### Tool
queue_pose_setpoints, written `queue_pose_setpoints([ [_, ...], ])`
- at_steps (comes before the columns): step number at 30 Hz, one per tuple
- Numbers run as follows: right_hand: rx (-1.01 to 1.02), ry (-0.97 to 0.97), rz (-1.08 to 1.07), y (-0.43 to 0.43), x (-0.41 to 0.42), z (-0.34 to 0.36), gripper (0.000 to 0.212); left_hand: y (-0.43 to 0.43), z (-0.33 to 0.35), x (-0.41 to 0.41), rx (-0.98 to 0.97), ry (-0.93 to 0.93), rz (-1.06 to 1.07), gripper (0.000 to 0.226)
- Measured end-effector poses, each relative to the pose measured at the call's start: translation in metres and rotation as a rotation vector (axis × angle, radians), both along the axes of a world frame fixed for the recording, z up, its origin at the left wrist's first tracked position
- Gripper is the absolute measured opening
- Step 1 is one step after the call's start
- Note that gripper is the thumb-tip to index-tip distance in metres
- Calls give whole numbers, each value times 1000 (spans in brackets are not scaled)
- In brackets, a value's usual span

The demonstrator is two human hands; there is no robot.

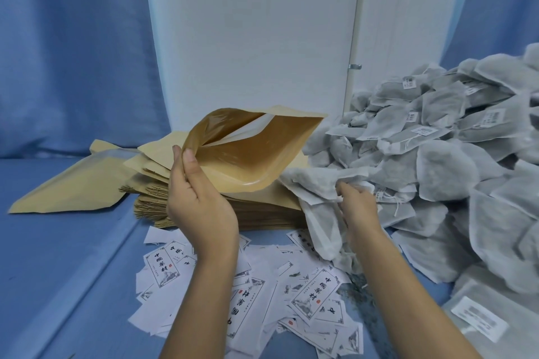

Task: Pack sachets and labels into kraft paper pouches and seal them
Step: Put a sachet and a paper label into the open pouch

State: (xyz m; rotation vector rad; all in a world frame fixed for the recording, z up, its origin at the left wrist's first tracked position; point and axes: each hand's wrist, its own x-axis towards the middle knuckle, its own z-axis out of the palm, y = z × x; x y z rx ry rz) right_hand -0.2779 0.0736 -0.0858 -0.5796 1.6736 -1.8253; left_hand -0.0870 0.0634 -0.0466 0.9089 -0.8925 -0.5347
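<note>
My left hand holds a kraft paper pouch by its near edge, with the mouth spread wide and facing right. My right hand grips a bunch of grey-white sachets just right of the pouch mouth; some hang below the hand. The pouch hovers over a stack of flat kraft pouches. White printed labels lie scattered on the blue surface in front of the stack, under my forearms.
A large heap of sachets fills the right side and rises toward the back. One loose kraft pouch lies flat at the left. A white panel stands behind, with blue curtains on both sides.
</note>
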Motion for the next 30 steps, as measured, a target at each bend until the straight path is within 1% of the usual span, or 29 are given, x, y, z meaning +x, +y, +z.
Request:
queue_pose_setpoints([
  [2, -2, -36, -12, -1, 0, 1, 12, 0, 0, 0, 3, 0, 1, 48],
  [4, -29, -109, -63, -4, -1, -1, 58, 0, 0, 0, 7, 3, 0, 48],
  [5, -62, -121, -98, -5, -1, -2, 74, 0, 0, 0, 9, 4, -2, 48],
  [6, -102, -92, -121, -4, -1, -2, 81, 0, 0, -1, 11, 4, -4, 48],
  [8, -143, 67, -98, -4, -1, -3, 77, 0, 0, -1, 7, 3, -7, 48],
  [10, -111, 213, -55, -4, -3, -3, 68, 0, 0, -2, -1, 5, -11, 47],
  [12, -66, 214, 1, -8, -11, -3, 60, 1, 0, -3, -7, 5, -20, 47],
  [14, -18, 154, 68, -7, -17, -2, 51, 2, 0, -5, -15, 0, -29, 47],
  [15, 6, 115, 76, -6, -20, -3, 43, 2, -1, -6, -19, -2, -31, 46],
  [17, 35, 71, 36, -5, -25, -3, 21, 1, -1, -6, -26, -4, -32, 46],
  [18, 54, 118, 8, -5, -26, -4, 19, 1, -2, -7, -26, -7, -31, 46],
  [20, 99, 328, -69, -6, -27, -8, 31, 0, -2, -7, -19, -17, -28, 46],
  [21, 87, 397, -108, -6, -25, -8, 38, 0, -2, -7, -15, -21, -27, 46],
  [23, -19, 486, -165, -2, -18, -9, 45, 1, -3, -7, -9, -21, -29, 47],
  [26, -134, 655, -189, 0, -9, -9, 43, 1, -3, -6, 4, -15, -34, 48],
  [30, -236, 744, -215, 3, -2, -10, 38, 0, -3, -5, 7, 2, -40, 48],
])
